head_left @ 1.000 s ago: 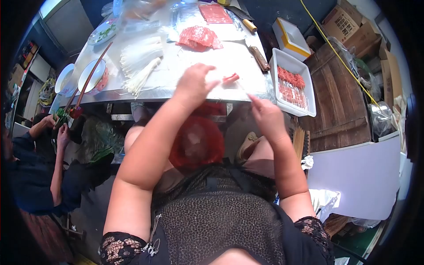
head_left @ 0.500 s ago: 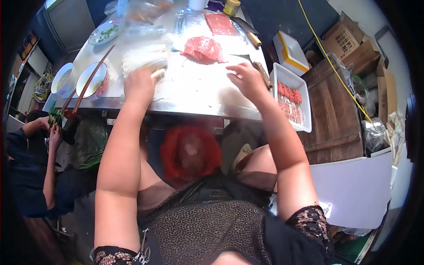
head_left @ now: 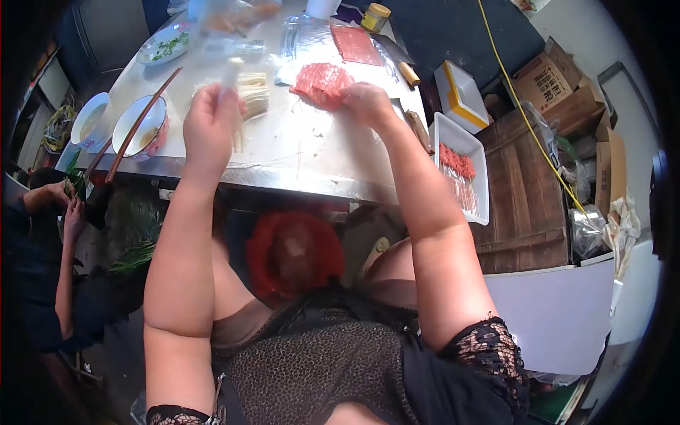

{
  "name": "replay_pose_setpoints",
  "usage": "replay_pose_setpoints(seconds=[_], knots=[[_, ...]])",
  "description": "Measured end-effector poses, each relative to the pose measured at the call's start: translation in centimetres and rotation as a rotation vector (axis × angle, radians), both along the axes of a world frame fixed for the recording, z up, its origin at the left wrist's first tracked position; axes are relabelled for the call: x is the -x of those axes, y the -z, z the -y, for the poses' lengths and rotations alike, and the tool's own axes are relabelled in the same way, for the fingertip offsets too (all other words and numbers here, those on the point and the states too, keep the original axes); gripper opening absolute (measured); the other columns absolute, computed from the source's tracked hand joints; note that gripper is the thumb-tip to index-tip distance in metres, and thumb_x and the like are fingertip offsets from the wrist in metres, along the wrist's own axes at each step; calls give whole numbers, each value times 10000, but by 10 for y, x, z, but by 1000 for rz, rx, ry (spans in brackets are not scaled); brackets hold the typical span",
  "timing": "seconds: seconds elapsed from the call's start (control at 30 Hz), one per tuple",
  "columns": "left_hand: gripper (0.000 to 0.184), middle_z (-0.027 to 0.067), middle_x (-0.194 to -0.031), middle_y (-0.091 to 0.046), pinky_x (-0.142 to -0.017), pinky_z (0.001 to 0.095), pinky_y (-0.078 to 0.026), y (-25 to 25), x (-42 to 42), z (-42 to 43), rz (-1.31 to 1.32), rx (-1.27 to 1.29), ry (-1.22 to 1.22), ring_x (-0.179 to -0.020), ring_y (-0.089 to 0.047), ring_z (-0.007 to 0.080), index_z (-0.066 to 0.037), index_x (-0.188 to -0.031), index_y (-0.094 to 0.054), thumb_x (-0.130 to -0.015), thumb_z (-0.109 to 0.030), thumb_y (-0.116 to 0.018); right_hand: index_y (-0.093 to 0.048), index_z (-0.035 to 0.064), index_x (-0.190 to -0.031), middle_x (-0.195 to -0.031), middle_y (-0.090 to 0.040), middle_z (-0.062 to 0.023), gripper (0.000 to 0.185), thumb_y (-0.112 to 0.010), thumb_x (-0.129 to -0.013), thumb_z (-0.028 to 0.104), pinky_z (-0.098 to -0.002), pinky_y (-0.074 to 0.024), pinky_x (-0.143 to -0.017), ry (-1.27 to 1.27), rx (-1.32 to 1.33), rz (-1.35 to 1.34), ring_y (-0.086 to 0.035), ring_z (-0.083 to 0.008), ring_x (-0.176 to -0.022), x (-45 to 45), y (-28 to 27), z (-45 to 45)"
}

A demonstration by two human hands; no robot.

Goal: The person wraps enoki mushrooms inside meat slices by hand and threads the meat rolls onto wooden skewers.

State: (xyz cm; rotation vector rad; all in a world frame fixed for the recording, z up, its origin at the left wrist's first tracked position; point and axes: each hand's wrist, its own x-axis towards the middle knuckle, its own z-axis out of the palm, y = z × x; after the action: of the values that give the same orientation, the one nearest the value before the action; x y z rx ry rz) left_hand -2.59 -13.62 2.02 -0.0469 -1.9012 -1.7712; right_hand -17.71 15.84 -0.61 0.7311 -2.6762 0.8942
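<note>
Right fingers pinched together on the right edge of the meat pile (head_left: 320,83); exact grip at the fingertips of the right hand (head_left: 370,103) too small to tell. Left hand (head_left: 208,131) is left of the meat pile, fingers closed on a pale bunch (head_left: 233,73), blurred, strand count unclear. Enoki (head_left: 256,95) lies on the table (head_left: 312,152) between left hand and meat pile, just beside that hand.

Relative to meat pile: flat meat (head_left: 356,44) on foil (head_left: 300,39), just beyond; cleaver (head_left: 408,73) and brown-handled knife (head_left: 418,132) to the right; white tray (head_left: 483,195) with skewers (head_left: 459,164) farther right. Two bowls (head_left: 146,108) well left, chopsticks (head_left: 144,122) across one; greens plate (head_left: 145,55) far left. Red bucket (head_left: 263,244) below, nearer the body. Co-worker's hands (head_left: 71,205), far left, hold greens.
</note>
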Motion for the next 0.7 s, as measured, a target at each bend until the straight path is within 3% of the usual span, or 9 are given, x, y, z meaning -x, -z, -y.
replay_pose_setpoints(seconds=[0.03,0.07,0.13,0.2,0.27,0.33,0.53,0.63,0.7], knots=[[248,68,-950,-658,-799,267,-529,1,3,-2,38,-226,84,-876,-651,147,-20,-1160,-560,-1033,-233,-550,-752,57,-1010,-999,-693,-139,204,-736,-807,70,-343,-534,-845,-1,2,-1,-676,-263,-903,2,-1,-2],[248,68,-950,-658,-799,267,-529,2,5,-4,35,-224,82,-876,-651,147,-20,-1160,-560,-1033,-233,-550,-752,51,-1020,-992,-703,-130,191,-720,-833,76,-328,-531,-842,0,44,111,-676,-239,-898,4,-3,-4],[254,108,-974,-662,-867,354,-559,4,7,-7,144,-560,154,-898,-660,202,-17,-1180,-543,-1035,-225,-530,-753,45,-1029,-985,-713,-121,181,-705,-859,82,-313,-528,-839,-5,87,224,-677,-215,-893,6,-5,-5],[270,131,-1003,-655,-887,401,-561,3,6,-13,188,-688,176,-922,-658,235,-13,-1183,-537,-1042,-241,-507,-748,31,-1035,-980,-721,-103,167,-674,-908,111,-298,-519,-832,115,278,410,-668,-176,-893,9,-8,-4],[287,154,-1032,-648,-906,449,-562,2,7,-22,233,-814,203,-945,-657,268,-10,-1187,-532,-1048,-256,-485,-745,38,-1049,-979,-726,-108,181,-669,-924,144,-291,-513,-827,146,392,152,-668,-174,-897,12,-14,-6],[332,182,-1074,-621,-905,493,-557,4,7,-32,348,-1023,226,-981,-641,308,-6,-1183,-535,-1057,-300,-447,-739,59,-1052,-1002,-725,-116,187,-673,-931,186,-317,-514,-829,74,283,-3,-678,-222,-903,-8,-36,-7],[400,201,-1071,-595,-944,522,-536,9,-2,-63,373,-1027,383,-1014,-619,347,-4,-1157,-532,-1022,-380,-503,-767,93,-924,-928,-708,-143,144,-708,-836,190,-403,-522,-842,-119,-95,59,-659,-335,-927,-121,-26,-14],[459,193,-1065,-606,-939,523,-539,7,-11,-84,440,-1056,524,-1021,-627,337,12,-1179,-541,-985,-403,-560,-758,64,-941,-940,-701,-159,205,-728,-833,235,-408,-518,-857,-188,-34,1,-656,-337,-928,-157,-14,-8],[435,192,-1073,-609,-945,510,-540,15,-16,-95,483,-996,598,-1034,-627,321,15,-1193,-541,-985,-366,-568,-740,19,-953,-914,-689,-146,257,-719,-877,264,-378,-513,-820,-34,261,-42,-656,-286,-891,-166,-15,-7]])
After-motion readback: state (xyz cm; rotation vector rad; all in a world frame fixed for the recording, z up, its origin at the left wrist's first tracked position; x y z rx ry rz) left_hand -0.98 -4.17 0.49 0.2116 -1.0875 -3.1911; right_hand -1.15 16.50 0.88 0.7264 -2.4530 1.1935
